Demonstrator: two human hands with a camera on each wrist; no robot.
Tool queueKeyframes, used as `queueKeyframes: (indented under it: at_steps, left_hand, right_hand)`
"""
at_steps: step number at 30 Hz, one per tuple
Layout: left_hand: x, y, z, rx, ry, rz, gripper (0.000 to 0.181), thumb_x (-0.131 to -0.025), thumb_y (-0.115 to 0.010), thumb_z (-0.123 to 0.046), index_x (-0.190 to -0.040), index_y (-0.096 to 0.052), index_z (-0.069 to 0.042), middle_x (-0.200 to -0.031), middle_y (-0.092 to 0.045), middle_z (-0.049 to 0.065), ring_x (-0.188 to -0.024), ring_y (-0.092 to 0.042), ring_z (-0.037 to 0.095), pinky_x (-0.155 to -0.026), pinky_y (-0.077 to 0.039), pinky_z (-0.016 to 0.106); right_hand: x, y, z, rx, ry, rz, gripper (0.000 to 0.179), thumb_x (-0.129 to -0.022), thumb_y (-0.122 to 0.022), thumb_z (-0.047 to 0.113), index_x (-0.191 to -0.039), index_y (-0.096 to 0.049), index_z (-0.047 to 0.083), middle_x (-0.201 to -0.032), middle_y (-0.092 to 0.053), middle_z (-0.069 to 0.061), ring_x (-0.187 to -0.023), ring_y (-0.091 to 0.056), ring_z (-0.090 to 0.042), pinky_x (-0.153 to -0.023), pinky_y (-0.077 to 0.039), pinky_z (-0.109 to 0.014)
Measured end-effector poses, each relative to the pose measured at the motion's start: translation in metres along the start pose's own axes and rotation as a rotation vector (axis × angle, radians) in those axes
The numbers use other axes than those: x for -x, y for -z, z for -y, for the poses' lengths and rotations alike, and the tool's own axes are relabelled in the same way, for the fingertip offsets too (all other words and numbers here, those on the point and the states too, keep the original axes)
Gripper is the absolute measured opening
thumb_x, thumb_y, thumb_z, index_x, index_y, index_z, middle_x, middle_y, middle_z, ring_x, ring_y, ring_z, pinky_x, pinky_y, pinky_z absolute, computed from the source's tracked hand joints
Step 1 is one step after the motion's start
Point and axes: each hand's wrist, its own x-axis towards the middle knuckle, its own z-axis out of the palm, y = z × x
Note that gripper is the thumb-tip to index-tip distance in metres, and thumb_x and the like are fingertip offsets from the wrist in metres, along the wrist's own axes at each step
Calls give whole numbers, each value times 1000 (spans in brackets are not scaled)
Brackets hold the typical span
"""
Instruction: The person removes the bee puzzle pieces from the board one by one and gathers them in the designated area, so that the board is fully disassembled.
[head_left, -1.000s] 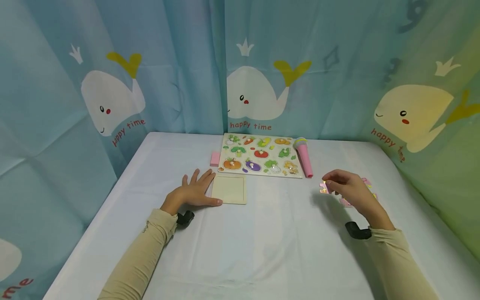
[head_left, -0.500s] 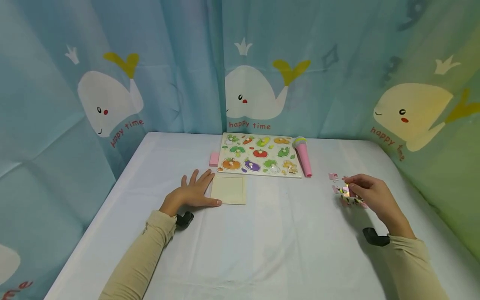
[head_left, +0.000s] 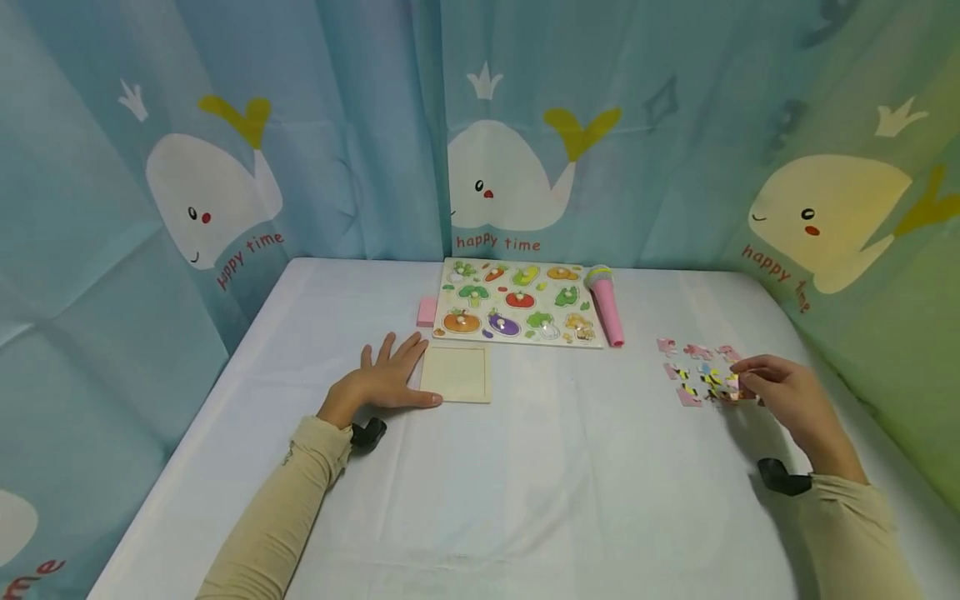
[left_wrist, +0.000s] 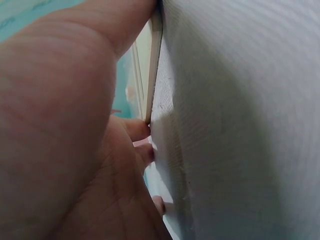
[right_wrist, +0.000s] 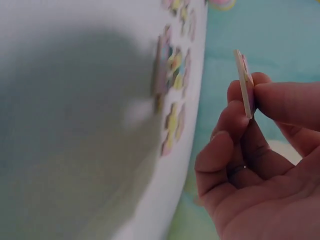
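Observation:
My left hand (head_left: 381, 383) rests spread on the table with straight fingers. Its thumb and fingertips touch the left side of a square pale wooden puzzle tray (head_left: 456, 375), whose edge (left_wrist: 153, 70) also shows in the left wrist view. At the right, my right hand (head_left: 801, 410) pinches a small jigsaw puzzle piece (right_wrist: 244, 85) between thumb and fingers, raised off the table. Beneath and left of that hand lie several loose pink and yellow jigsaw puzzle pieces (head_left: 699, 352), set slightly apart in rough rows. The fingers partly hide the rightmost ones.
A vegetable knob puzzle board (head_left: 517, 302) lies at the back of the white table (head_left: 525, 492). Beside it are a pink toy microphone (head_left: 609, 310) on the right and a pink block (head_left: 427, 312) on the left. A whale-print curtain (head_left: 375, 125) stands behind.
My right hand has moved rightward across the loose pieces, still pinching a jigsaw puzzle piece, so more of them show. The left hand stays at the tray.

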Motion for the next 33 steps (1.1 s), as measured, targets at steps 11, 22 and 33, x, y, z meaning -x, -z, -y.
queueKeyframes:
  at_steps: [11, 22, 33]
  left_hand:
    - [2, 5, 1, -20, -3, 5, 116, -94, -66, -67, -173, -6, -6, -179, 2, 15, -160, 14, 48, -120, 9, 74]
    - [0, 10, -3, 31, -3, -4, 108, -97, -64, -66, -173, -13, -8, -179, -3, 14, -162, 10, 45, -122, 8, 71]
    - [3, 13, 10, 98, -20, -55, 97, -103, -60, -60, -171, -19, -5, -177, -19, 18, -163, -8, 42, -125, -5, 69]
  right_hand:
    - [2, 7, -34, -44, -161, 37, 32, -110, -53, 8, -121, -64, -20, -87, -72, 5, -71, -62, -10, -60, -52, -28]
    - [-1, 11, -42, 6, -181, 45, 44, -110, -56, 13, -138, -53, -21, -89, -73, 1, -70, -64, -12, -60, -51, -30]
    - [-5, 14, -37, 146, -166, -29, 51, -112, -52, 24, -140, -51, -18, -113, -67, -32, -90, -58, -26, -63, -43, -29]
